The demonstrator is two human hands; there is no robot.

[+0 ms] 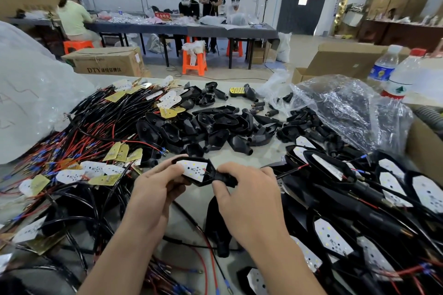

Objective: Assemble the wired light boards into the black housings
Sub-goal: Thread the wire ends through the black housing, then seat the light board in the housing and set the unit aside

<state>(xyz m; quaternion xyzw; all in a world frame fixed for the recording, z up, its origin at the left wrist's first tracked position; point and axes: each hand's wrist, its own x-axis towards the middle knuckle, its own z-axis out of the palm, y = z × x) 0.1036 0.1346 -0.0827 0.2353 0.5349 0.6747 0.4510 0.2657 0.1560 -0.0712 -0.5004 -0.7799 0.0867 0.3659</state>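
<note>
Curling left hand, right hand round black housing

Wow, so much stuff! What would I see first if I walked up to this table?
Right in the middle, the left hand and the right hand hold a black housing with a white light board inside it. To the left lies a big tangle of red and black wires, and behind the hands sits a heap of empty black housings.
</note>
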